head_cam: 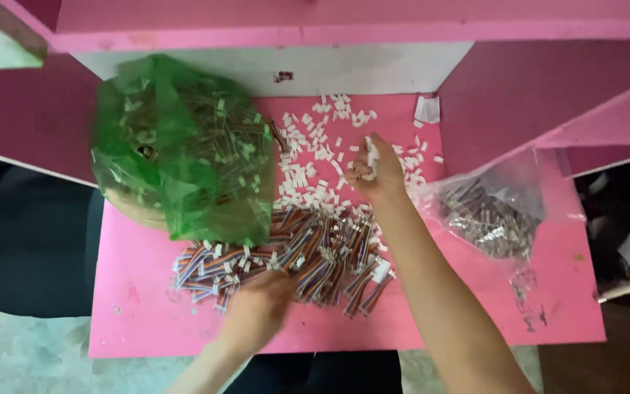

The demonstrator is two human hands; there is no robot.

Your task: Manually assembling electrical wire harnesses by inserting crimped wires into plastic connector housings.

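nearest me the left hand (257, 306) reaches into the heap of striped wire leads (308, 259) on the pink table (133, 321), blurred, so whether it grips i cannot tell; the leads mostly point away from it; further off, the right hand (373, 171), arm stretched, pinches small white connectors (315, 157); green bag (180, 149) to the left.

Soft, even light falls on the pink desk (475, 306) without glare. Shadows are faint. The left hand (257, 306) is motion-blurred; the whole picture looks slightly soft.
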